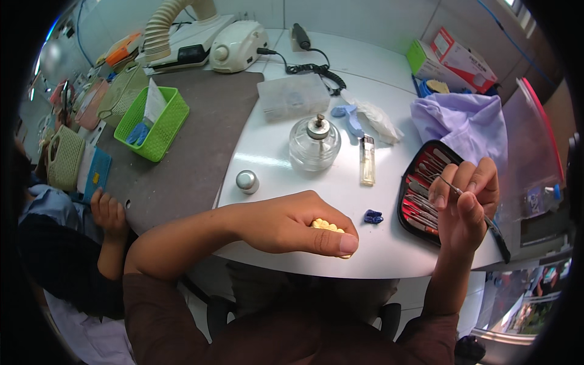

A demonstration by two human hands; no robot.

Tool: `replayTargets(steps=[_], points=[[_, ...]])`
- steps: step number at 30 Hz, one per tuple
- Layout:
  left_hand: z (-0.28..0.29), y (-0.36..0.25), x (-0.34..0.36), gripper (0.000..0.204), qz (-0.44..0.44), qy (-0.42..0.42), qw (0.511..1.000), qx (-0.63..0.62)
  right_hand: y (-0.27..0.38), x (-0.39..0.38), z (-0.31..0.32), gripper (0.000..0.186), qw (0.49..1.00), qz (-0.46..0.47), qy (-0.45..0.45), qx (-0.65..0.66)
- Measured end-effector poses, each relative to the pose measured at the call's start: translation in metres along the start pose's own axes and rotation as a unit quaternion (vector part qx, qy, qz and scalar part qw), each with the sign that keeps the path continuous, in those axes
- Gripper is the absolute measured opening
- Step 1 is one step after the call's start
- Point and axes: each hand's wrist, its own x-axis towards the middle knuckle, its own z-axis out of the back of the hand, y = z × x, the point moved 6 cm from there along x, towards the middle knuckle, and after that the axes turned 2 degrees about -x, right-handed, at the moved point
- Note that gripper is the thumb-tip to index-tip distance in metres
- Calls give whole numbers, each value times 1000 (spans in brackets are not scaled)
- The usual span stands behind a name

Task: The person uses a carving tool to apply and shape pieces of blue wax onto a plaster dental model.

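Note:
My left hand (292, 226) is closed around a yellow dental cast (326, 225), with a row of its teeth showing above the thumb. Raised over the right side of the table, my right hand (467, 210) pinches a thin metal dental carver (449, 184) with a curved tip. Beneath that hand lies an open black instrument case (402, 213), red inside and filled with several metal tools. A lump of dark blue wax (373, 216) rests between my hands. Beyond them stand a glass spirit lamp (314, 146), a clear lighter (367, 163) and a silver metal cap (247, 181).
A clear plastic box (293, 97), a white control unit (238, 46) with a coiled cord, and a purple cloth (465, 118) lie farther back. Cartons (456, 61) stand at the back right. On the left are a green basket (159, 143) and another person's hand (109, 213).

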Motion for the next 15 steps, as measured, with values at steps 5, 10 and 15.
replayTargets(steps=[5,10,15], points=[[0,2,-2,42,24,-29,999,-26,-8,-6,6,32,1000,7,-22,-3],[0,-4,-1,48,25,-39,998,-33,-13,-8,17,30,998,5,-24,-53],[-2,-1,-4,48,13,-27,999,-24,-26,-6,17,57,997,-61,-27,-31]])
